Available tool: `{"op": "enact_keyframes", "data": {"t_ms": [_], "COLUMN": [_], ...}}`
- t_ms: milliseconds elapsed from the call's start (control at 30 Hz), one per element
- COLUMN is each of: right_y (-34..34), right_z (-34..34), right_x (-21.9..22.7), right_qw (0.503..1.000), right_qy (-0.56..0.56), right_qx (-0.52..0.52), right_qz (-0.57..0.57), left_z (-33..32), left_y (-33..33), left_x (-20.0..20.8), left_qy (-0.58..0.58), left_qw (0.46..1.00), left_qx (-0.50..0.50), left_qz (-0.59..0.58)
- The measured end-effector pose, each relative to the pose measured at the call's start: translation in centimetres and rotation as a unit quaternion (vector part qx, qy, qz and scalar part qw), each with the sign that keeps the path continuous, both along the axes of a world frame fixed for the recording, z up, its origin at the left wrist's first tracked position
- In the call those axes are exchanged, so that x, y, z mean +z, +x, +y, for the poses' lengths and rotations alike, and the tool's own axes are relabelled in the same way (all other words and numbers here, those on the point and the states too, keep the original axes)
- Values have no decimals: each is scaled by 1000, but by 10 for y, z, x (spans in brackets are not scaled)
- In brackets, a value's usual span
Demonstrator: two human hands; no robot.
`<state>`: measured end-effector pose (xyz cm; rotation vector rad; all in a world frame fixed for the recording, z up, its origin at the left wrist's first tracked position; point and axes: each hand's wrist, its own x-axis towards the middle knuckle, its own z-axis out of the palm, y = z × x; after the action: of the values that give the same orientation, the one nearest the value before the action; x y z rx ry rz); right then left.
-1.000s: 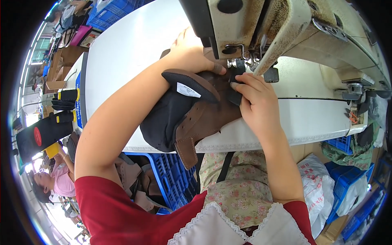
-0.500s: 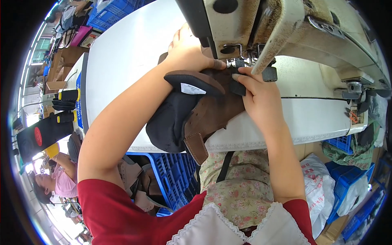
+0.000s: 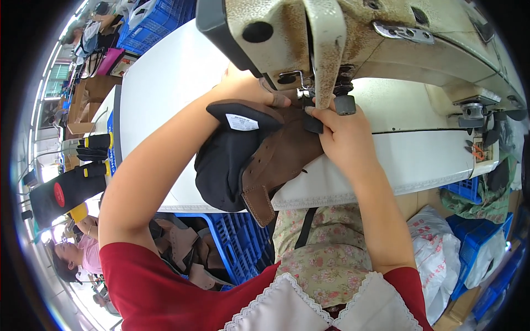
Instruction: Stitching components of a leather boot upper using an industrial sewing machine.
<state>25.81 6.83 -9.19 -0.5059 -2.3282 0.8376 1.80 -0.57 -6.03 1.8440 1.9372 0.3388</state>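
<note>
A brown boot upper (image 3: 287, 140) with black lining (image 3: 221, 171) lies on the white sewing table, its far end at the needle area of the sewing machine (image 3: 281, 44). The tongue (image 3: 218, 109) is folded out and carries a white label (image 3: 242, 122). My left hand (image 3: 248, 85) grips the upper's far side; tape wraps its thumb, and the machine head hides part of the hand. Close to the presser foot, my right hand (image 3: 345, 129) pinches a short black strip (image 3: 313, 118) against the upper. The exact stitching spot is hidden.
The machine arm reaches over the table (image 3: 165, 83) from the right. Below the table's near edge stands a blue crate (image 3: 237, 243) with brown pieces beside it. White plastic bags (image 3: 433, 248) and another blue crate (image 3: 469, 248) are at right. A person (image 3: 83, 254) sits at far left.
The view has shifted, so the machine head appears farther left and larger. Both hands keep their hold on the upper at the presser foot, with only slight movement.
</note>
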Motion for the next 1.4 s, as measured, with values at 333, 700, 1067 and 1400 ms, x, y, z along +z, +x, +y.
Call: {"op": "enact_keyframes", "data": {"t_ms": [333, 700, 1067, 1400], "right_y": [-1, -1, -2, -5], "right_z": [3, 9, 13, 10], "right_x": [4, 4, 2, 4], "right_qw": [998, 998, 998, 999], "right_qy": [-23, -19, 12, 15], "right_qx": [14, 26, 27, 29], "right_qz": [-55, -51, -57, -37], "left_z": [-8, -10, -3, 0], "left_y": [7, 28, 5, -19], "left_x": [-10, -4, -31, -35], "left_qy": [-24, -8, -46, 43], "left_qw": [986, 982, 971, 983], "left_qx": [149, 182, 212, 167], "left_qz": [-65, 42, 97, 65]}}
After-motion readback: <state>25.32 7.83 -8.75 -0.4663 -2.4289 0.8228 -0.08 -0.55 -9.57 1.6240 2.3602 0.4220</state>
